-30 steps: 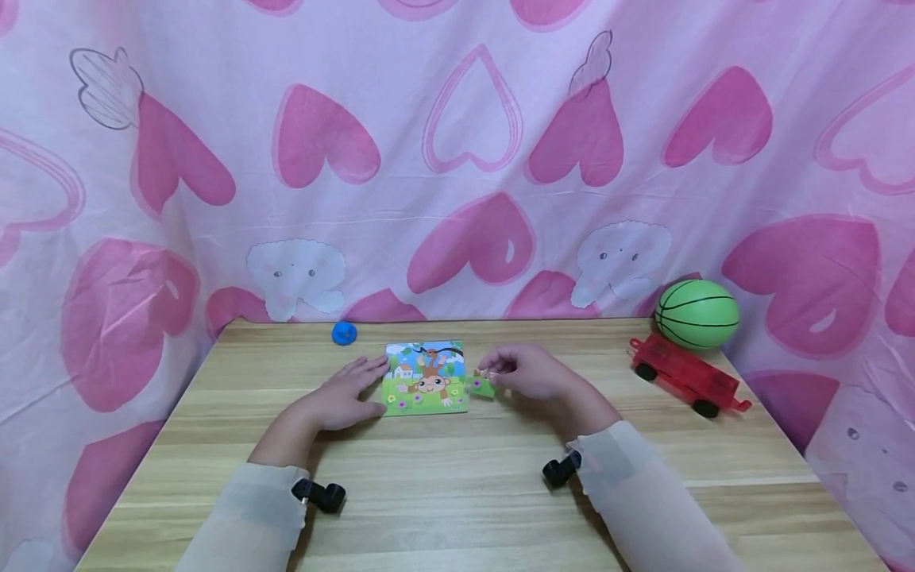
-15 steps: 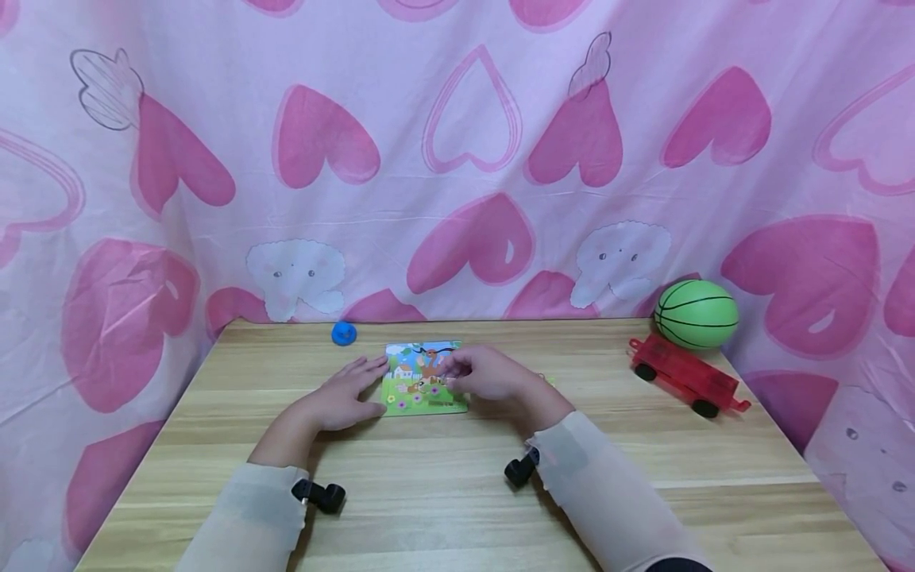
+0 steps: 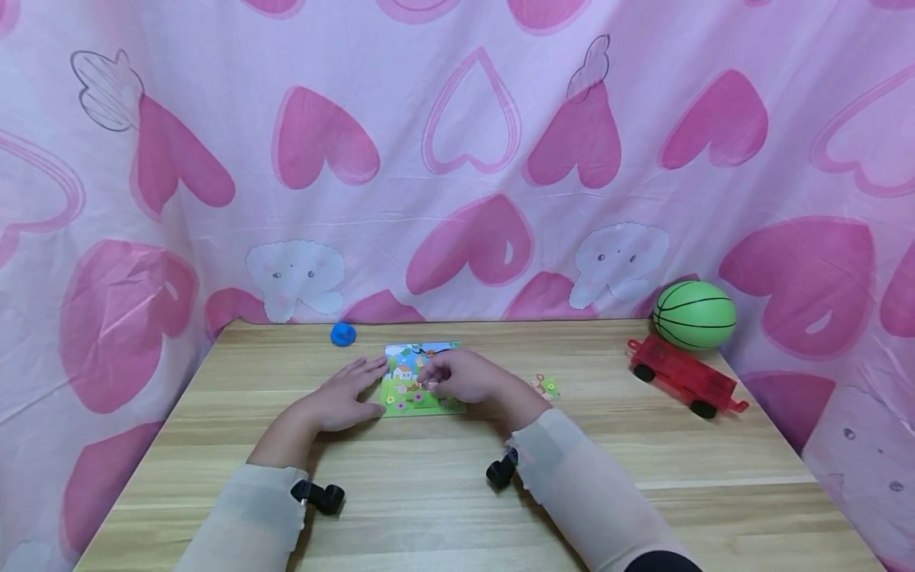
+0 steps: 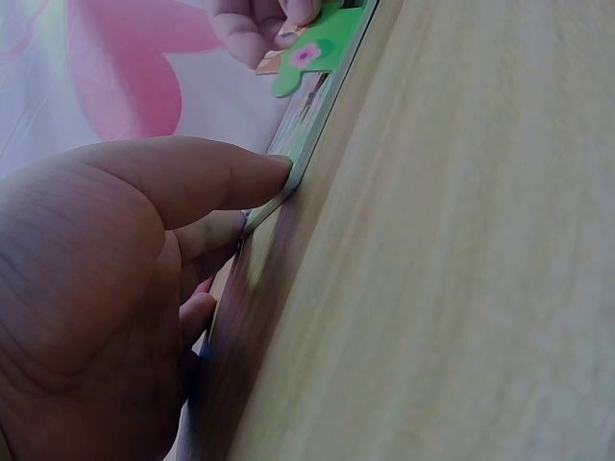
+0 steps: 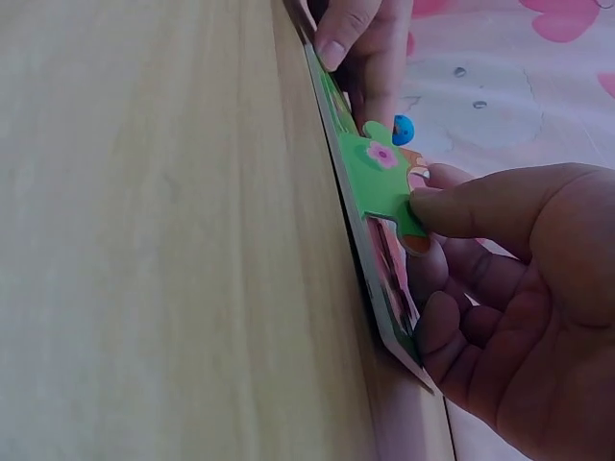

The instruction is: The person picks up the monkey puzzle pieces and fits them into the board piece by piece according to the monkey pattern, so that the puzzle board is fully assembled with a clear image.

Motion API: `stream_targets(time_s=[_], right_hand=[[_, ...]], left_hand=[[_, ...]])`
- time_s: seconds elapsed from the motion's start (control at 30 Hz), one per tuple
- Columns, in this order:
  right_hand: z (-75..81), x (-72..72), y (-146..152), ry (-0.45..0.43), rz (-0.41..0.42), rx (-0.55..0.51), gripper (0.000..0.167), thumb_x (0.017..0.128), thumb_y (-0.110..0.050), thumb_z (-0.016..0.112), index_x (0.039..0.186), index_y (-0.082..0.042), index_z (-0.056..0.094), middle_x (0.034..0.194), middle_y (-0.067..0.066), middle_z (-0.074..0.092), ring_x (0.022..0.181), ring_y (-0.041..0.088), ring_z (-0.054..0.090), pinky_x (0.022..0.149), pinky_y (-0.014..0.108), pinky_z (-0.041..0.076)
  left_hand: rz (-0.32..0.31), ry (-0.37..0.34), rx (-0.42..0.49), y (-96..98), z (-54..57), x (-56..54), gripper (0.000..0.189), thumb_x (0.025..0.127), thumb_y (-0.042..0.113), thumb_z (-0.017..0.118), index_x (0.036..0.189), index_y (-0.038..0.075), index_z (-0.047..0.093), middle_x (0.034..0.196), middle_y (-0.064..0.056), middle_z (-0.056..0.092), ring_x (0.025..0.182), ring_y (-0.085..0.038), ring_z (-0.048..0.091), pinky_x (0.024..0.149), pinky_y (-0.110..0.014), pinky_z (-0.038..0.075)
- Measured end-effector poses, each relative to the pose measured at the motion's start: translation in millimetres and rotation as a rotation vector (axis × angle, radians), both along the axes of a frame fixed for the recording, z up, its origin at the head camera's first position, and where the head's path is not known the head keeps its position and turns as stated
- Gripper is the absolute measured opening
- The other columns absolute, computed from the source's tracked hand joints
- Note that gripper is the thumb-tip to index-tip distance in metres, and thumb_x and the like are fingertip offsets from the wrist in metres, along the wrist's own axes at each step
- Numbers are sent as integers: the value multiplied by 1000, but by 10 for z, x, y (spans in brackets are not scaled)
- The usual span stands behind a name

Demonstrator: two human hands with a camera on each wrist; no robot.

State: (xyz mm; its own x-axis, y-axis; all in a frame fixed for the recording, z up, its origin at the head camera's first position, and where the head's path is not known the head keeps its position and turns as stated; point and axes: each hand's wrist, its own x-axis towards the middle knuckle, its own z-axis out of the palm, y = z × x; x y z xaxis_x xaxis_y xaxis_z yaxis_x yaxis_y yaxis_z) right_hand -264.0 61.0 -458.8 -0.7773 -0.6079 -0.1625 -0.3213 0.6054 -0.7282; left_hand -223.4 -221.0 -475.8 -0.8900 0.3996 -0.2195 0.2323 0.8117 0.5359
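A flat picture puzzle board [image 3: 402, 411] with a monkey scene lies on the table. My left hand [image 3: 349, 396] rests at its left side, fingers spread and fairly straight, the thumb touching the rim near the front corner. Over the board, my right hand [image 3: 468, 377] pinches a green puzzle piece [image 5: 380, 178] with a pink flower between thumb and fingers. In the right wrist view the piece sits just above the board's surface, close to the front edge; full contact is unclear. The right hand hides the board's right part in the head view.
Another loose puzzle piece [image 3: 546, 387] lies on the wooden table [image 3: 429, 492], right of the board. A blue round toy [image 3: 343, 334] stands at the back left. A red toy wagon [image 3: 682, 377] and a green ball [image 3: 694, 315] are at the right. A pink heart-patterned curtain [image 3: 472, 143] hangs behind.
My right hand has moved left from beside the board to over it, carrying the green piece. The other loose piece has come into view. The left hand has stayed in place.
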Motion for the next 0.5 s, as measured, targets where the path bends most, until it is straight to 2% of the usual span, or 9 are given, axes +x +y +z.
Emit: stream_targets(time_s=[0.2,0.33,0.5], right_hand=[[-30,-10,-51,-6,-10,-3,19,102,-14,72,117,-22,79,105,-9,75,97,9,67,89,28,58],[-39,-16,-64,-31,-23,-20,18,99,-11,74,114,-20,79,107,-7,75,95,11,67,85,29,59],[-54,-24,-66,-23,-24,-15,24,92,-7,80,113,-19,79,108,-7,75,99,13,65,91,30,57]], left_hand=[[6,-7,5,-9,-8,5,83,100,44,69,171,22,31,182,2,20,170,-40,4,132,-73,12],[8,-8,8,-1,-11,-2,83,99,43,70,170,21,32,181,1,21,170,-40,5,132,-73,12],[7,-8,6,5,-14,-7,84,99,44,70,170,21,32,181,1,22,170,-40,6,132,-73,12]])
